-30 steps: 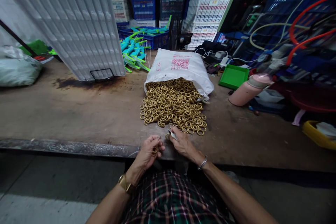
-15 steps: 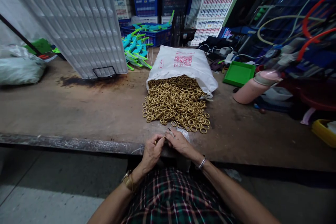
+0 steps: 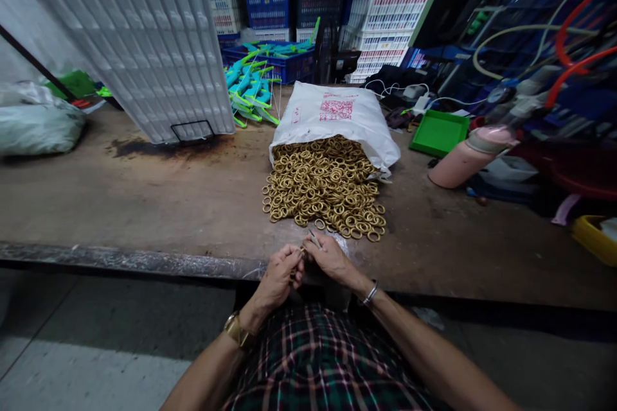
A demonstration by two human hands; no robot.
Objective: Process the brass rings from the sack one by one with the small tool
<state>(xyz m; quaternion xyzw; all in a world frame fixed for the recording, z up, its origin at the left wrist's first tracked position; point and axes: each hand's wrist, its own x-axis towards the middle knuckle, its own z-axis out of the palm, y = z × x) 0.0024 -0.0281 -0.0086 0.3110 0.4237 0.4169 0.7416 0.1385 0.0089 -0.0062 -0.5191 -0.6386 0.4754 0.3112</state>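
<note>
plaid shirt (image 3: 318, 359) nearest, at bottom. gold watch (image 3: 236, 331) on left wrist, silver bracelet (image 3: 371, 293) on right. left hand (image 3: 278, 277) over table edge, fingers curled round a brass-coloured ring (image 3: 292, 275), partly hidden; thumb and forefinger pinched together, what sits between them too small to tell. right hand (image 3: 333, 261) just beside, fingertips meeting or nearly meeting the left's, can't tell which; fingers clamped on a thin tool (image 3: 315, 240), tip pointing away from the body. table (image 3: 120, 205) brown, worn, dark stain at left. just past the hands, pile (image 3: 322, 189) of similar rings, heaped in and in front of the open mouth of a white sack (image 3: 337, 109) lying flat, red print on top. pink bottle (image 3: 457, 164) right of sack, tilted; green tray (image 3: 439, 133) just behind it. ribbed panel (image 3: 159, 45) leaning at left, teal parts (image 3: 250, 93) between it and sack. farther back, blue crate (image 3: 296, 69), then stacked white crates (image 3: 390, 0).
</note>
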